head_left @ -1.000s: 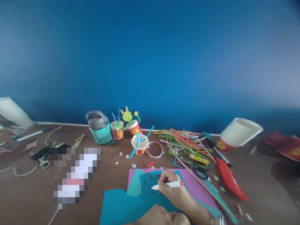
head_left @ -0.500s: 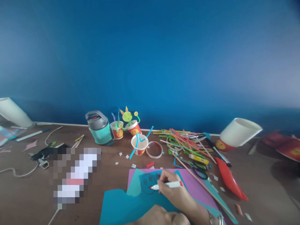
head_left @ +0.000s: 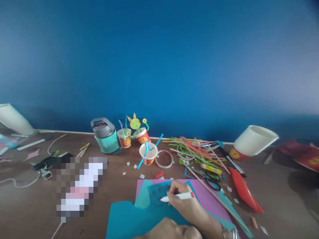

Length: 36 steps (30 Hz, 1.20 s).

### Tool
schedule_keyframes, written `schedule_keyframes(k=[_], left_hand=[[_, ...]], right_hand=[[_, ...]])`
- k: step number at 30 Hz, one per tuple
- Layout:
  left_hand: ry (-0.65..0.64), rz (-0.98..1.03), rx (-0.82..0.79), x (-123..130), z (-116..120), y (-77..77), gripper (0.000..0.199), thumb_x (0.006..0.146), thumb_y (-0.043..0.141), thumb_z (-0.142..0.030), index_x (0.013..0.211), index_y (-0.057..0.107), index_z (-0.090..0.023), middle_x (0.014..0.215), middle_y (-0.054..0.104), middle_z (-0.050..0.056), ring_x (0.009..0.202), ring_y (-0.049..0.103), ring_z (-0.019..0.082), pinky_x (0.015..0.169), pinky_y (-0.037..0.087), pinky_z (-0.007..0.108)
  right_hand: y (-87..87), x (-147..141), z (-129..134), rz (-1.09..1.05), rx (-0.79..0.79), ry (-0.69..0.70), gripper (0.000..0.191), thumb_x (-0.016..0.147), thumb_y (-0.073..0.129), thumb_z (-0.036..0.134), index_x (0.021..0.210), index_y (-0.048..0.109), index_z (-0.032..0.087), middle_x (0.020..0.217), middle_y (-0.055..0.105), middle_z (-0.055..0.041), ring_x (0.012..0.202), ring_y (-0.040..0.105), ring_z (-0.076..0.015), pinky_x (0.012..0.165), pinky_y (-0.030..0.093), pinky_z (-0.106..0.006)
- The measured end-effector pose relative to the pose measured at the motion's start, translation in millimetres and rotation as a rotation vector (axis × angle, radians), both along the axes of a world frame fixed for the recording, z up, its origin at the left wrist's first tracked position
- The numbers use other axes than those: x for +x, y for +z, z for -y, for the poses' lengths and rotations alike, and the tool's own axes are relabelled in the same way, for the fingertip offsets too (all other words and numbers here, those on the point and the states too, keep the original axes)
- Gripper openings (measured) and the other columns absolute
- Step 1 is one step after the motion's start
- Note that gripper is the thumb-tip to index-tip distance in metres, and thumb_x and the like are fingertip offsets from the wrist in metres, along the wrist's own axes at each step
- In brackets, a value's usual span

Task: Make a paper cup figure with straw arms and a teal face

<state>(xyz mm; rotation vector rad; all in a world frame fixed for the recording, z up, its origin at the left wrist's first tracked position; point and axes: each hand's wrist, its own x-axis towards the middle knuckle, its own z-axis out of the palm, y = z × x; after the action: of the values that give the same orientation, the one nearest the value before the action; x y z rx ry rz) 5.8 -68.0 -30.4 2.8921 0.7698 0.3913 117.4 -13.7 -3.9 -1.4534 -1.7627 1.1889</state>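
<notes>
My right hand is closed in a writing grip around a white marker with a red end. The marker's tip touches a round face drawn on a blue piece of paper. A second drawn shape beside it is partly covered by my fingers. At the bottom edge, my left hand rests with bent fingers on the larger blue paper sheet; what is under its fingers is hidden. A purple sheet lies beneath, with a thin wooden stick across it.
Scissors, a glue stick and colourful pipe cleaners lie beyond my right hand. Paper cups, a tape roll and a teal jar stand further back. A red balloon lies right. A blue wall closes the back.
The marker's tip has left a little more red at the mouth of the drawn face. Both hands stay almost in place.
</notes>
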Motion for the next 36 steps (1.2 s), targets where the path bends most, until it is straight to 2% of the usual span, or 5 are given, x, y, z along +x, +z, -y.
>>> schedule_keyframes(k=[13,22,30,36], left_hand=[[-0.006,-0.048,-0.065,-0.2,-1.3,8.8,0.018,0.095,0.051,-0.033,0.086,0.055,-0.019,0.064,0.069,-0.004,0.04,0.059,0.01,0.028,0.015,0.027],[-0.018,-0.026,-0.055,0.3,0.2,0.6,0.017,0.094,0.053,-0.031,0.081,0.051,-0.02,0.063,0.067,-0.005,0.042,0.061,0.01,0.028,0.016,0.026],[-0.015,-0.013,-0.042,-0.4,-0.1,0.0,0.018,0.094,0.054,-0.033,0.081,0.05,-0.02,0.062,0.067,-0.006,0.042,0.062,0.011,0.028,0.016,0.026],[-0.007,-0.014,-0.06,-1.4,0.2,0.7,0.017,0.092,0.055,-0.032,0.08,0.05,-0.02,0.06,0.065,-0.007,0.04,0.06,0.011,0.029,0.02,0.023]], right_hand=[[1.4,-0.5,-0.3,-0.007,0.002,0.004,0.017,0.073,0.052,0.023,0.059,0.043,0.022,0.051,0.053,0.0044,0.049,0.045,-0.0109,0.046,0.031,-0.022],[0.6,-0.9,0.3,-0.022,-0.009,0.014,0.015,0.073,0.052,0.023,0.06,0.044,0.022,0.05,0.052,0.0044,0.048,0.044,-0.0106,0.046,0.031,-0.022],[2.7,-1.6,-0.1,-0.016,0.001,0.011,0.015,0.072,0.053,0.022,0.059,0.044,0.022,0.05,0.055,0.0036,0.048,0.046,-0.011,0.045,0.032,-0.022],[5.9,0.1,-2.2,-0.098,-0.015,-0.008,0.016,0.073,0.051,0.025,0.058,0.044,0.023,0.051,0.06,0.0017,0.049,0.05,-0.0125,0.047,0.035,-0.022]])
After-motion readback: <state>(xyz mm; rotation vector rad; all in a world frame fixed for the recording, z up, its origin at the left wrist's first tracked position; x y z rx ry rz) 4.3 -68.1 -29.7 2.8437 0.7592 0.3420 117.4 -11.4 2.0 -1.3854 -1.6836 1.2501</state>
